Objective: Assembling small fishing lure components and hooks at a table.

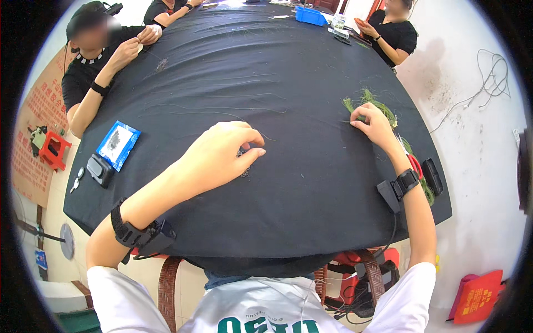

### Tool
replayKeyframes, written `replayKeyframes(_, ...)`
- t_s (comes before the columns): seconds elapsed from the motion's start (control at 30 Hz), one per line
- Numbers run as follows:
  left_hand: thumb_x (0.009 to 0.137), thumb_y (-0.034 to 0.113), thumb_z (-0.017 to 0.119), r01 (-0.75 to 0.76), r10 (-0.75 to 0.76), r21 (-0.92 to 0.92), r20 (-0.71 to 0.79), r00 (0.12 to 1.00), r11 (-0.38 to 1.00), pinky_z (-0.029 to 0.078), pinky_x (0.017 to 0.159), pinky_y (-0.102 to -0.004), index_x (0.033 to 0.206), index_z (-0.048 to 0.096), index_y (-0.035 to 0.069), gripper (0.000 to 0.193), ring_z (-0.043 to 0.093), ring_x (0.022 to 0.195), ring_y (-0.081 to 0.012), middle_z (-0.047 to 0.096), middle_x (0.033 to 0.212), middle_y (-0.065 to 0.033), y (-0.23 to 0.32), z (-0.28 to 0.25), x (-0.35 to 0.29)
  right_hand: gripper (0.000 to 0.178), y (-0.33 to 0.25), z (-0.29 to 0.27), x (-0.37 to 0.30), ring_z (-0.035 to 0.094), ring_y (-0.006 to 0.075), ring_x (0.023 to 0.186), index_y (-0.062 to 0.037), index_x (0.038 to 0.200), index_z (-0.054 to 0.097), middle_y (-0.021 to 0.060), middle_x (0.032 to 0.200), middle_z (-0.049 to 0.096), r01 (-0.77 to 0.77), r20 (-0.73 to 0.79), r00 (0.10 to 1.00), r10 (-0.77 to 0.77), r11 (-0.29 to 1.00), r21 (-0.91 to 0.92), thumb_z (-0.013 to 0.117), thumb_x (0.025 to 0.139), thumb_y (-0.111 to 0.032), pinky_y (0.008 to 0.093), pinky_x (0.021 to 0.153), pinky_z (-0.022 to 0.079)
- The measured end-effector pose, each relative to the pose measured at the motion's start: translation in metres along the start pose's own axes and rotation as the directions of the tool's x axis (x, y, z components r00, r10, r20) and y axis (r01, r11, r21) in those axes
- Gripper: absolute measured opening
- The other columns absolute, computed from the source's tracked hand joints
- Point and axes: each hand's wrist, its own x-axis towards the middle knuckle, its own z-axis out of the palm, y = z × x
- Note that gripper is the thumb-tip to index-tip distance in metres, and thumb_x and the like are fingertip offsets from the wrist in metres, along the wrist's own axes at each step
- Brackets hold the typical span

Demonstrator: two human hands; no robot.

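Observation:
My left hand (230, 149) hovers low over the middle of the black cloth, fingers curled and thumb near the index finger. What it holds, if anything, is too small to see. Partly under it lies a small pile of tiny dark pieces (245, 170). Out to the right, my right hand (373, 125) is closed in a pinch beside a bundle of thin green strands (383, 102); anything between its fingertips cannot be made out. Several fine threads (250, 110) lie across the cloth beyond my left hand.
A blue-and-white packet (118, 145) and a black device (100, 170) lie at left. Red-handled scissors (415, 166) and a black case (432, 176) are near the right edge. A blue bin (311, 16) stands far off. Other people work around the table (311, 216).

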Motion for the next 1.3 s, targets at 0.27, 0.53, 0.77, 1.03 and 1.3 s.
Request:
replayKeyframes(0.27, 0.082, 0.011, 0.063, 0.026, -0.024, -0.105, 0.020, 1.000, 0.994, 0.049, 0.063, -0.0297, 0.094, 0.063, -0.001, 0.016, 0.063, 0.074, -0.0211, 0.064, 0.088, -0.0124, 0.010, 0.012, -0.001, 0.009, -0.038, 0.002, -0.005, 0.050, 0.0115, 0.067, -0.0040, 0.081, 0.063, 0.0016, 0.076, 0.057, -0.065, 0.172, 0.985, 0.003, 0.932, 0.357, 0.068, 0.075, -0.010, 0.0261, 0.060, 0.041)
replayKeyframes(0.53, 0.081, 0.013, 0.065, -0.027, 0.024, -0.032, -0.090, 0.996, 0.999, 0.049, 0.071, -0.0352, 0.111, 0.056, -0.002, 0.035, 0.062, 0.073, -0.0254, 0.063, 0.087, -0.0152, 0.005, 0.058, 0.020, 0.005, -0.094, 0.013, -0.009, 0.043, 0.0009, 0.061, -0.0045, 0.082, 0.062, -0.0069, 0.071, 0.053, -0.116, 0.342, 0.933, -0.113, 0.804, 0.583, 0.066, 0.080, -0.007, 0.0186, 0.053, 0.032)
replayKeyframes(0.77, 0.082, 0.013, 0.066, 0.286, -0.273, -0.336, 0.088, 0.958, 0.897, 0.048, 0.062, -0.0304, 0.091, 0.066, -0.003, 0.018, 0.062, 0.065, -0.0164, 0.066, 0.074, -0.0116, 0.010, 0.062, 0.034, 0.009, -0.110, 0.021, -0.019, 0.044, 0.0054, 0.059, -0.0033, 0.082, 0.064, -0.0018, 0.069, 0.057, -0.071, 0.280, 0.952, -0.121, 0.806, 0.588, 0.068, 0.078, -0.010, 0.0223, 0.053, 0.036)
replayKeyframes(1.03, 0.082, 0.010, 0.064, 0.238, -0.276, -0.351, -0.061, 0.959, 0.905, 0.045, 0.056, -0.0252, 0.089, 0.067, -0.002, 0.014, 0.056, 0.058, -0.0100, 0.066, 0.071, -0.0078, 0.009, 0.062, 0.030, 0.010, -0.099, 0.030, -0.024, 0.051, 0.0044, 0.060, -0.0025, 0.088, 0.068, -0.0017, 0.073, 0.063, -0.152, 0.204, 0.979, 0.007, 0.692, 0.705, 0.066, 0.081, -0.009, 0.0196, 0.056, 0.040)
replayKeyframes(1.3, 0.081, 0.010, 0.066, 0.267, -0.287, -0.238, -0.049, 0.957, 0.934, 0.045, 0.056, -0.0265, 0.091, 0.066, 0.000, 0.014, 0.052, 0.057, -0.0101, 0.065, 0.078, -0.0071, 0.008, 0.060, 0.026, 0.011, -0.100, 0.022, -0.022, 0.056, 0.0051, 0.063, -0.0008, 0.089, 0.069, 0.0013, 0.076, 0.066, -0.216, 0.239, 0.969, 0.055, 0.649, 0.729, 0.066, 0.082, -0.009, 0.0197, 0.058, 0.045)
